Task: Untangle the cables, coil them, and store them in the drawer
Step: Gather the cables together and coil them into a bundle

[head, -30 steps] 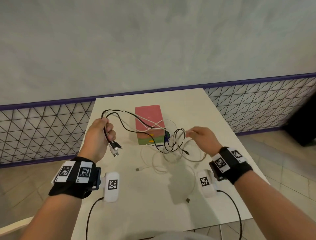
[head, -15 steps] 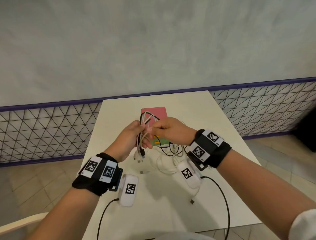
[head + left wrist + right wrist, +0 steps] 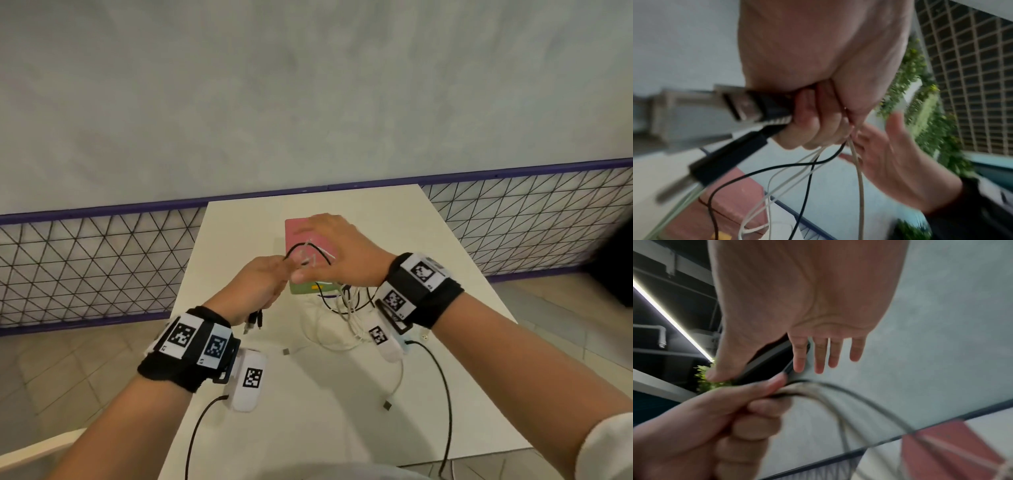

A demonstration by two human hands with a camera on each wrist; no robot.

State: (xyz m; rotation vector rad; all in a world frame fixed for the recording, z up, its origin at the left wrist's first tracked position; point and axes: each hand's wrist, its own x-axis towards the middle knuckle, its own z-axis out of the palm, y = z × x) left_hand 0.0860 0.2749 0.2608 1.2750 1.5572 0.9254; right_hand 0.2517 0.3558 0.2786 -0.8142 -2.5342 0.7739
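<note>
My left hand (image 3: pixel 262 282) grips a bundle of black and white cables (image 3: pixel 308 251) above the table, and its fingers (image 3: pixel 818 125) curl round them. Black USB plugs (image 3: pixel 253 322) hang below the fist and show close up as plugs (image 3: pixel 756 105). A loop of the cables arches up from the fist towards my right hand (image 3: pixel 330 248). That hand hovers just right of the loop, fingers (image 3: pixel 826 353) straight and spread, holding nothing. More tangled cable (image 3: pixel 342 308) lies on the table. The pink and green drawer box (image 3: pixel 299 231) sits partly hidden behind both hands.
The white table (image 3: pixel 445 274) is narrow, with floor on both sides and a wire-mesh fence (image 3: pixel 85 267) behind it. A loose white cable end with a USB plug (image 3: pixel 387 405) lies near the front right, and a small plug (image 3: pixel 286 351) sits in the middle.
The hands were apart with cable stretched between them. The right hand then brought its cable to the left hand, let go and opened. The left hand keeps the bundle.
</note>
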